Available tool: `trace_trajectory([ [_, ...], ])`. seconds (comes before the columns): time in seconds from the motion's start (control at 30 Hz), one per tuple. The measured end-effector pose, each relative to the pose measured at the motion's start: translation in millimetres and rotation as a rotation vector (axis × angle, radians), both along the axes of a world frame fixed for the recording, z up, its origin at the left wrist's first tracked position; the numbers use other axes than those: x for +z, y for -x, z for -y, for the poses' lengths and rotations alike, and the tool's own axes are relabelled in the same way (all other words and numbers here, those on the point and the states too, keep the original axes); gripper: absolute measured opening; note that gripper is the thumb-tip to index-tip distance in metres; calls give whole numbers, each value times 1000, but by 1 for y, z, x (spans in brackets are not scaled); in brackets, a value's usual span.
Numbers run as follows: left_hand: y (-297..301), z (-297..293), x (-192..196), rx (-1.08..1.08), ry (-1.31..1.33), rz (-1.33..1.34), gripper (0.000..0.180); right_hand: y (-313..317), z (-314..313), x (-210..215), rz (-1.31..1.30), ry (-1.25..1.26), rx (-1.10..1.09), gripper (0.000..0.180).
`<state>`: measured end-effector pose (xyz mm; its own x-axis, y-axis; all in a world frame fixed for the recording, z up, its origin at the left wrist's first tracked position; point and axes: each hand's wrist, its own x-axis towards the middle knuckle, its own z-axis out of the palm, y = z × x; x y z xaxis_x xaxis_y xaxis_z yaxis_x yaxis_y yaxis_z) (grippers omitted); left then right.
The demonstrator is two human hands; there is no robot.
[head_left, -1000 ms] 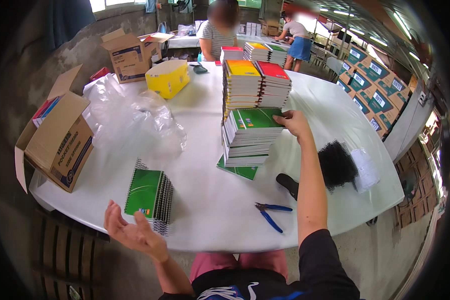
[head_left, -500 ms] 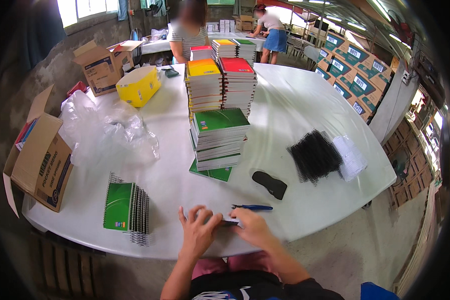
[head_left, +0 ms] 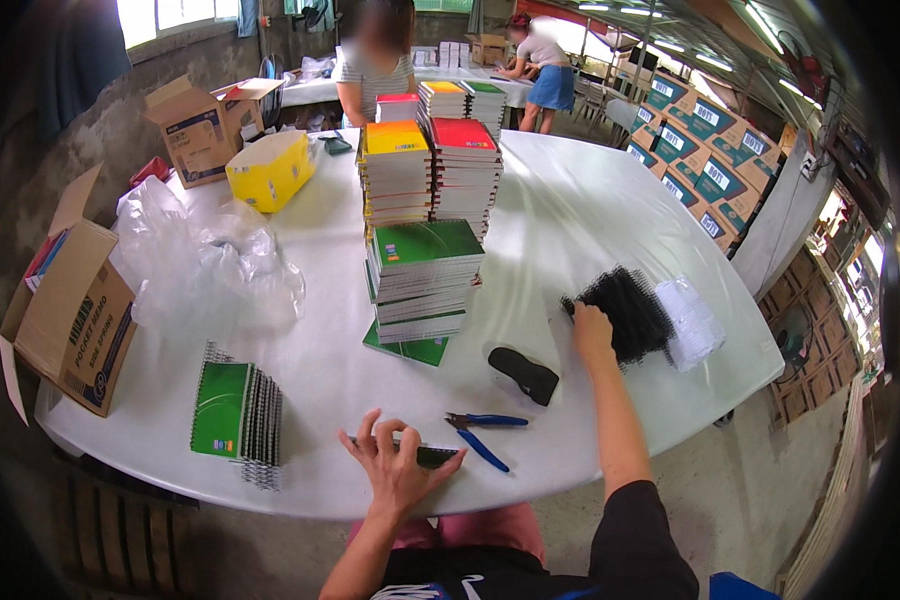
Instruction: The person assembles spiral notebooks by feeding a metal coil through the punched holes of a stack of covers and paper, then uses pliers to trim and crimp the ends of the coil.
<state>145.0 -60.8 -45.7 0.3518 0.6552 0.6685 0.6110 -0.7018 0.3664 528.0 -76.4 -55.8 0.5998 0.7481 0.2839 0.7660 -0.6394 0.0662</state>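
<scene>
left of the cutters (head_left: 490,420), my left hand (head_left: 395,465) grips a pad (head_left: 436,457); right of them, my right hand (head_left: 594,333) touches black coils (head_left: 630,315), grip unclear. farther left, bound pads (head_left: 232,412) look done; the green stack (head_left: 425,278) beyond looks uncoiled.

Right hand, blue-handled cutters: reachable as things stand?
Likely yes: the cutters lie uncovered on the table. The black object lies between them and the right hand, but looks low enough to pass over.

Green notebooks (head_left: 220,410) near left, black coils (head_left: 627,318) right, blue-handled pliers (head_left: 484,451) near, yellow box (head_left: 267,175) left, striped shirt (head_left: 378,76) and blue skirt (head_left: 552,88) far.
</scene>
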Motion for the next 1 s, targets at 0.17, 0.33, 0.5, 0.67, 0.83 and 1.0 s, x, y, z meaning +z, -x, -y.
trace_trajectory([
  [0.17,-1,-4,2,-15,1,-21,36,-8,-1,32,100,34,61,27],
  [0.33,-2,-8,3,-18,-59,30,33,40,16,82,210,-280,401,43],
  [0.5,10,-13,2,19,-16,30,34,178,32,106,-732,-283,723,29],
  [0.67,0,-14,0,-18,5,14,37,209,48,57,-1053,-416,720,18],
  [0.83,4,-14,-3,-3,-8,13,36,220,46,49,-1054,-441,723,16],
  [1.0,0,-14,-2,13,-33,14,37,223,45,52,-1130,-461,700,21],
])
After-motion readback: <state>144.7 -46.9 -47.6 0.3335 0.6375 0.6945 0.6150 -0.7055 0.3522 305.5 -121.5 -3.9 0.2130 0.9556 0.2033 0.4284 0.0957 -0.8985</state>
